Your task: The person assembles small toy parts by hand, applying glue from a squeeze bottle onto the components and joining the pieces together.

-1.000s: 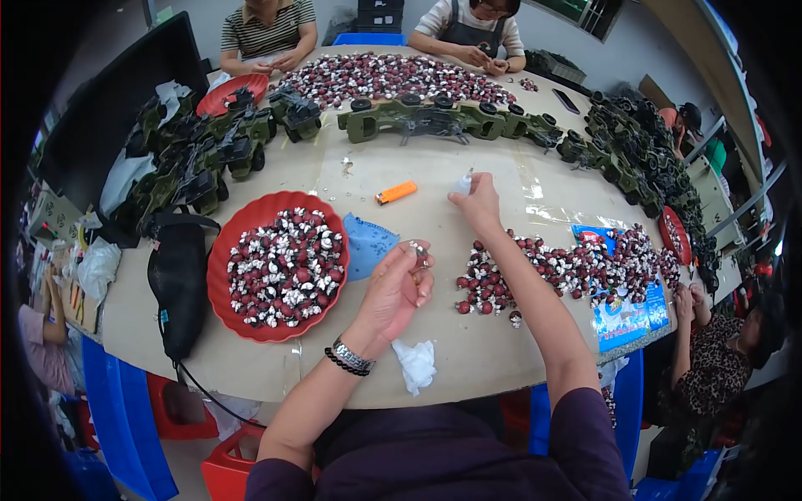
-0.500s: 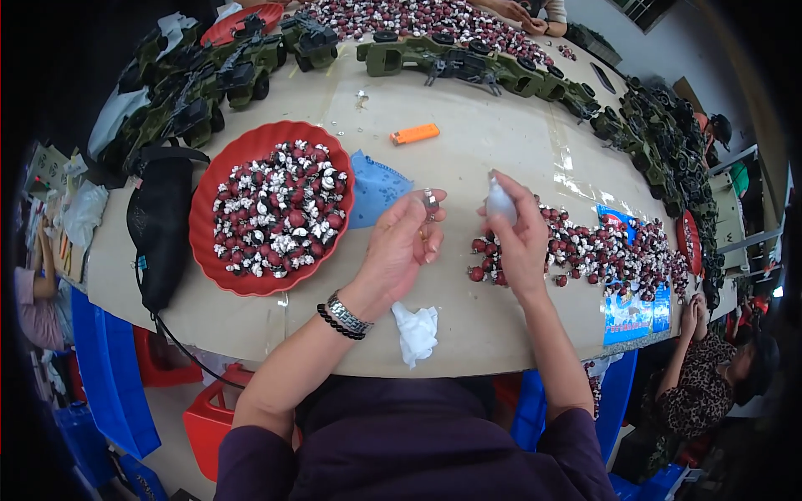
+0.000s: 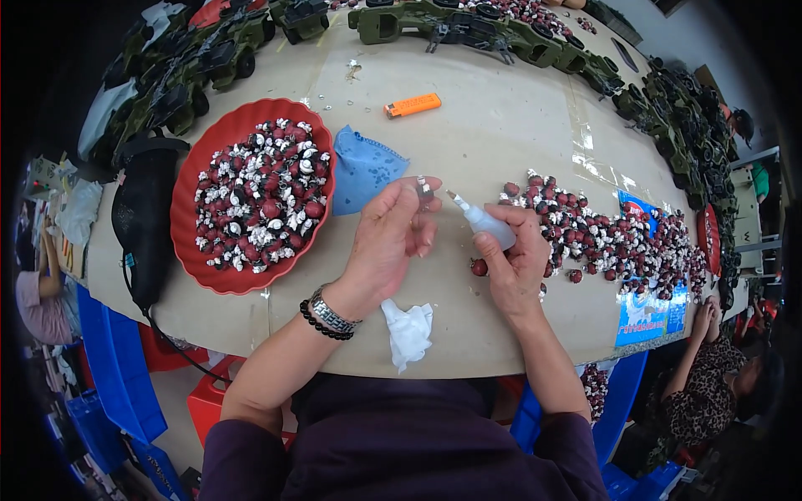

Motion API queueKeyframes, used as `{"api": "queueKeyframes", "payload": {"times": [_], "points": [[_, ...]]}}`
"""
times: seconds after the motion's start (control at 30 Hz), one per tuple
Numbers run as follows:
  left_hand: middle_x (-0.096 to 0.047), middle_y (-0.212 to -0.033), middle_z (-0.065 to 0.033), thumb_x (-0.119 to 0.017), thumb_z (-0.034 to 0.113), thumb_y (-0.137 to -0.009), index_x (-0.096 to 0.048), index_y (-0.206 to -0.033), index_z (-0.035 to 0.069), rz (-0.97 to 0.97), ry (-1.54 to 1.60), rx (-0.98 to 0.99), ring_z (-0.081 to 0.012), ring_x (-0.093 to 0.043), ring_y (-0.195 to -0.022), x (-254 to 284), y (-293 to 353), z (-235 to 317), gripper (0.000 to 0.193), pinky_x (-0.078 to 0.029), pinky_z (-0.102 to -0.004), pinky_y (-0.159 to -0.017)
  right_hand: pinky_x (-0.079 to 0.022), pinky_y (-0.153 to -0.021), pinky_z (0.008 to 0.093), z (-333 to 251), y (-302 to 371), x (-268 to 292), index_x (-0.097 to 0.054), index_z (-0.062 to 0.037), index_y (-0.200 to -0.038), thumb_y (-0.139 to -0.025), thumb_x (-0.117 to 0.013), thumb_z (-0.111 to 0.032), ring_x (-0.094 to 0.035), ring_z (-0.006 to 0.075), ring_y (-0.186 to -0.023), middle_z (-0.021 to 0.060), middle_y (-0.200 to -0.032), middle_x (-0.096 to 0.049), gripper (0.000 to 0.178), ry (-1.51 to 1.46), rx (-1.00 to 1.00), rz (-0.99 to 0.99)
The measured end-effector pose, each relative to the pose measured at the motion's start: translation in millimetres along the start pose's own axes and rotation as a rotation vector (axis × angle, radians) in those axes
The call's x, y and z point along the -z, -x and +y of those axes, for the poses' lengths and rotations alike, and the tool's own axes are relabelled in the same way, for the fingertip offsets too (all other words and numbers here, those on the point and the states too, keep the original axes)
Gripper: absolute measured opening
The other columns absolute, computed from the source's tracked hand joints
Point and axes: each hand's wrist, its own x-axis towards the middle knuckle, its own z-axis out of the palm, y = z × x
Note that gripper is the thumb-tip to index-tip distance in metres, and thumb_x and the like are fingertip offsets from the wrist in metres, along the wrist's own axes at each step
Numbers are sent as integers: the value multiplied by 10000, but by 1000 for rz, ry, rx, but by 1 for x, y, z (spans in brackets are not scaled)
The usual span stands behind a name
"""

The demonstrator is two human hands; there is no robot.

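Note:
Near the middle of the table, my left hand (image 3: 383, 238) pinches a small dark part with a white top (image 3: 424, 190) between thumb and forefinger. My right hand (image 3: 514, 271) is wrapped round a small white squeeze bottle (image 3: 491, 227). The bottle is tilted, its thin nozzle aimed up and left toward the part, with a gap between them. Close by on the right lies a loose heap of small dark-red and white parts (image 3: 585, 238). A scalloped red tray (image 3: 185, 230) at left holds many similar pieces. White crumpled tissue (image 3: 408, 334) lies between my forearms.
A blue cloth (image 3: 363, 171) lies beside the tray, an orange lighter (image 3: 413, 105) beyond it. Green toy vehicles (image 3: 459, 37) line the far edge and both sides. A black bag (image 3: 146, 225) lies at far left. A person in a leopard-print top (image 3: 697, 392) sits at right.
My right hand has tipped the bottle from upright to a slant, nozzle toward the part in my left hand. The whole view has shifted slightly.

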Motion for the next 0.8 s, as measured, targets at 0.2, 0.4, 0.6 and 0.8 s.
{"api": "queueKeyframes", "payload": {"times": [0.2,0.4,0.6,0.8], "points": [[-575,-987,-46,-476,353,-1012,-556,-1188,35,5,-7,-4,-72,-516,-657,0,1,0,372,-423,-219,-540,-465,-660,306,3,1,0,-617,4,-1008,-815,-700,-73,-591,207,-732,96,-878,-626,224,157,110,-4],[-580,-975,-39,-487,348,-1009,-556,-1185,35,14,-12,-4,-68,-520,-658,0,0,0,366,-423,-216,-539,-464,-650,307,5,1,1,-613,5,-1006,-811,-702,-73,-586,208,-719,96,-875,-626,228,171,78,-19],[-583,-981,-39,-490,346,-1008,-554,-1185,36,4,-1,-7,-67,-521,-657,1,0,0,362,-422,-215,-538,-460,-644,301,3,0,0,-608,8,-997,-813,-701,-73,-583,207,-713,98,-877,-627,222,148,35,-25],[-582,-986,-38,-491,343,-1009,-553,-1185,35,5,-6,-11,-66,-518,-653,0,1,0,360,-418,-215,-536,-460,-634,299,5,2,0,-608,6,-997,-818,-692,-61,-583,198,-710,96,-875,-628,208,127,-30,-43]]}}
